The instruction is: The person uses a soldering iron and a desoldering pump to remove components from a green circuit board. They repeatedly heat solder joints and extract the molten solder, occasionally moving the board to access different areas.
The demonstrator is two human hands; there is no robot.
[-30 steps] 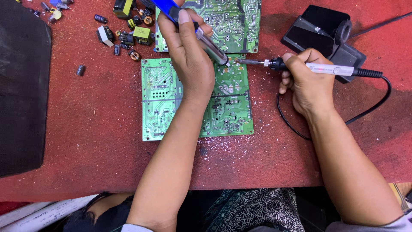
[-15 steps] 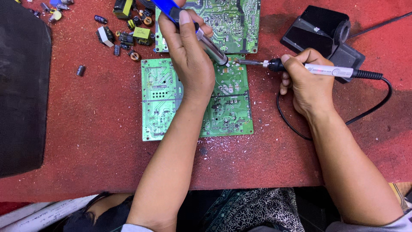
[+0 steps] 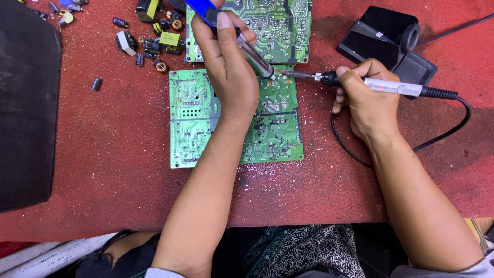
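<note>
Red desk (image 3: 118,170), green circuit board (image 3: 190,118) at centre.
Left hand (image 3: 229,72) grips a desoldering pump (image 3: 254,55); at 3 o'clock, right hand (image 3: 366,98) pinches a soldering iron (image 3: 391,87).

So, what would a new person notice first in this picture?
First the two hands meeting over the green circuit board in the middle of the red table: the left hand holds a blue-topped suction tool, the right hand a soldering iron. Next, the loose small parts scattered at the upper left.

Electronics repair workshop: circuit boards (image 3: 188,118), soldering iron (image 3: 381,85), loose components (image 3: 154,36).
</note>
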